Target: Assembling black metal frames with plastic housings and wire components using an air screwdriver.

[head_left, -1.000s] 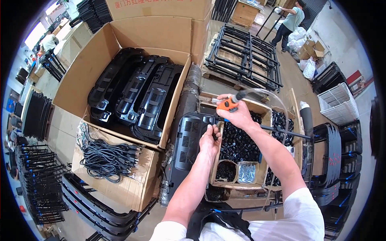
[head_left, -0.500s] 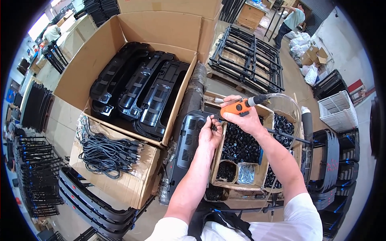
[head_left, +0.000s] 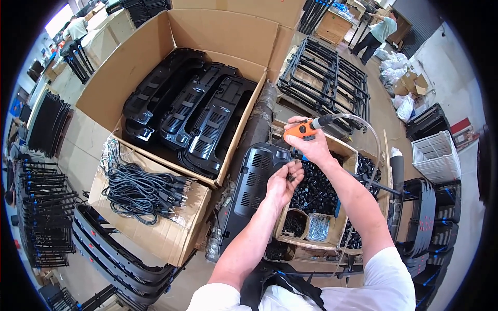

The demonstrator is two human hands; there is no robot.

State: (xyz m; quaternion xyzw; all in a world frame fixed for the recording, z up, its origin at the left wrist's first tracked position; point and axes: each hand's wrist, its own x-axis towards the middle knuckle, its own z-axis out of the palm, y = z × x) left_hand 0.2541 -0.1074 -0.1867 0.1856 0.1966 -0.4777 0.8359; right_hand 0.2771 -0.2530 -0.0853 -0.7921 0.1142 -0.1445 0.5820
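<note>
My right hand (head_left: 313, 147) is wrapped around an orange pneumatic screwdriver (head_left: 303, 130), with a clear hose (head_left: 363, 124) running off its end. The tool is over the far end of a long black vented plastic housing (head_left: 252, 173). Just nearer to me, my left hand (head_left: 282, 182) is palm up with curled fingers. Small dark screws (head_left: 291, 177) lie in it, partly covered by the fingers. Under and beside both hands stands a divided bin (head_left: 284, 224) holding many black knobs (head_left: 316, 192), silver screws (head_left: 318, 228) and small dark screws.
A large cardboard box (head_left: 223, 36) of black plastic housings (head_left: 181, 111) stands at the left. Bundled black power cords (head_left: 140, 189) lie on a carton in front of it. Black metal frames (head_left: 327, 78) are stacked beyond the bin. Another person (head_left: 381, 31) stands at the far right.
The view has shifted slightly. My left hand has turned its palm up and drawn back from the screwdriver's tip, and the fingers have loosened. The right hand still grips the screwdriver.
</note>
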